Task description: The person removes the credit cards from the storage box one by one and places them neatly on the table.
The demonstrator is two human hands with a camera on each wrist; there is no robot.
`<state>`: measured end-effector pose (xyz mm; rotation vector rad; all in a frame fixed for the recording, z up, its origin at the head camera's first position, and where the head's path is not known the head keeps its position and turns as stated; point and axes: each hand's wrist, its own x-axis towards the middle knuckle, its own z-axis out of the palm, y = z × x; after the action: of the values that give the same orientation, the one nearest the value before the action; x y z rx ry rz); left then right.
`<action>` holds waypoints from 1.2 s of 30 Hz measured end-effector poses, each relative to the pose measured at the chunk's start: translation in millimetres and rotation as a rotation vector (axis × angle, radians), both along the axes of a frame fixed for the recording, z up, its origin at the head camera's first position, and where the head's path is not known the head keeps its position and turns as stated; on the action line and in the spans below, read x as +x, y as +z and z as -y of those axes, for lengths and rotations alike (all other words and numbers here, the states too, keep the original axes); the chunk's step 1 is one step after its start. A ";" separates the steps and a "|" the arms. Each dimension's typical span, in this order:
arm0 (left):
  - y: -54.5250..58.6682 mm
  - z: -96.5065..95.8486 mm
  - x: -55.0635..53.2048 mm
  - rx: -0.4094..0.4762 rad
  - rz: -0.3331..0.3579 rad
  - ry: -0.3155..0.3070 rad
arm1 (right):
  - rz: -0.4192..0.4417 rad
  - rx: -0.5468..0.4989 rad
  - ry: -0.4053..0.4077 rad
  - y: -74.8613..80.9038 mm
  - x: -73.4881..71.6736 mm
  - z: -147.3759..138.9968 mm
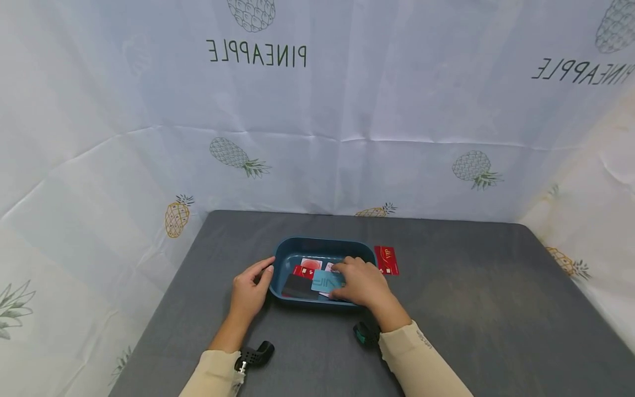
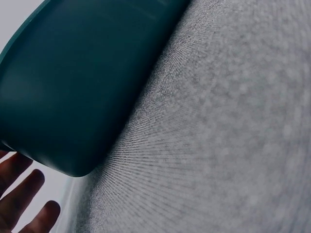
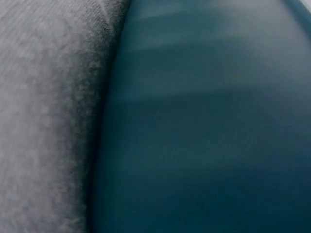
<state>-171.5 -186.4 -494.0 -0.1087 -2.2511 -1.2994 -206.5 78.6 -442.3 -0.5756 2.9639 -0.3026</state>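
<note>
A dark blue plastic tray stands on the table with several cards in it. On top lies a light blue card, overlapping a black card. Behind these show a red card and a white card with a pink-red print. My right hand reaches over the tray's right part, thumb at the near edge of the light blue card and fingers at its far side. At the tray's left end my left hand touches the outer wall, fingers loosely extended; its fingertips show beside the tray's corner.
Another red card lies on the grey table just right of the tray. A white curtain with pineapple prints hangs behind and beside the table. Black wrist cameras sit on both wrists, low over the table.
</note>
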 end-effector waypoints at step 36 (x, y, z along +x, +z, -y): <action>-1.5 -0.3 -0.6 0.016 0.004 -0.006 | 0.045 -0.157 0.012 4.2 2.8 -8.0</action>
<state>-172.1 -186.0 -495.5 -0.1071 -2.2450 -1.3216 -203.7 86.6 -438.1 -0.5952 2.9094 -0.5440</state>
